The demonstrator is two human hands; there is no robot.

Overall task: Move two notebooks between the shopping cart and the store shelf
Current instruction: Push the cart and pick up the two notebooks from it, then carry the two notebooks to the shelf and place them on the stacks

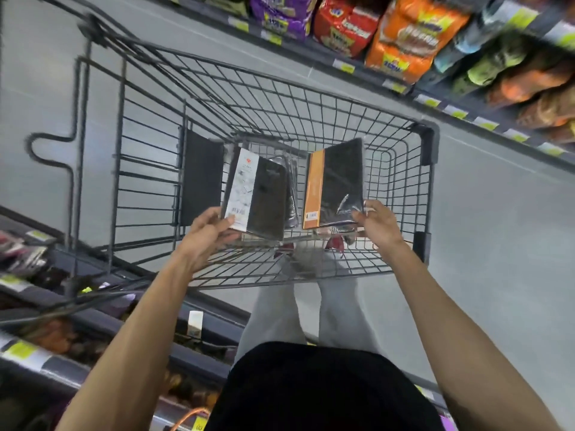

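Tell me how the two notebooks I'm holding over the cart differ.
The left notebook has a white band down its edge; the right notebook has an orange one. The left hand grips the white-banded one, the right hand the orange-banded one. Both have dark covers, look plastic-wrapped, and are held above the cart.

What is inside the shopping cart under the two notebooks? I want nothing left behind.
Under the white-banded notebook and orange-banded notebook, the shopping cart shows one more plastic-wrapped dark item. The notebooks hide whatever lies directly beneath.
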